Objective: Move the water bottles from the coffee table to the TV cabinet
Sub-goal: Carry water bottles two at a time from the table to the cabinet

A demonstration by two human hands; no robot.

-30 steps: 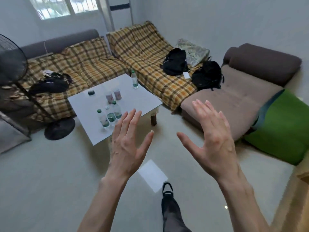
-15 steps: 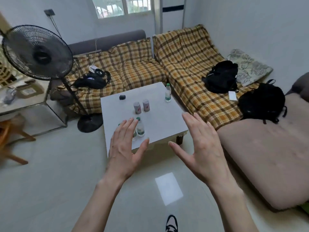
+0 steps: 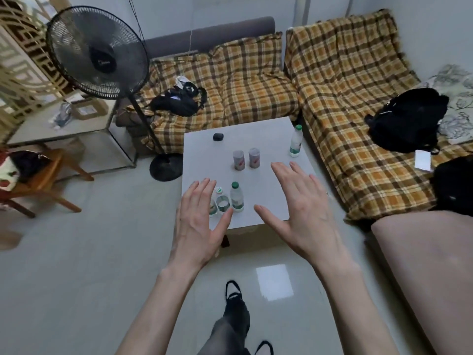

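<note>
A pale tiled floor (image 3: 76,265) runs up to plaid-covered sofas (image 3: 243,80), with a white coffee table (image 3: 268,201) set in their corner. On the coffee table's near left edge stands a cluster of small clear water bottles: one upright with a green cap and green label (image 3: 236,198), a second beside it (image 3: 222,202), and a third mostly hidden behind the left hand (image 3: 198,226). A fourth green-capped bottle (image 3: 295,141) stands alone at the table's far right edge. Two grey cans (image 3: 246,158) sit mid-table, with a small dark object (image 3: 218,136) beyond them. A black pedestal fan (image 3: 98,52) stands left of the table. Both hands hover spread and empty, the right hand (image 3: 299,208) over the table's near right part, holding nothing.
</note>
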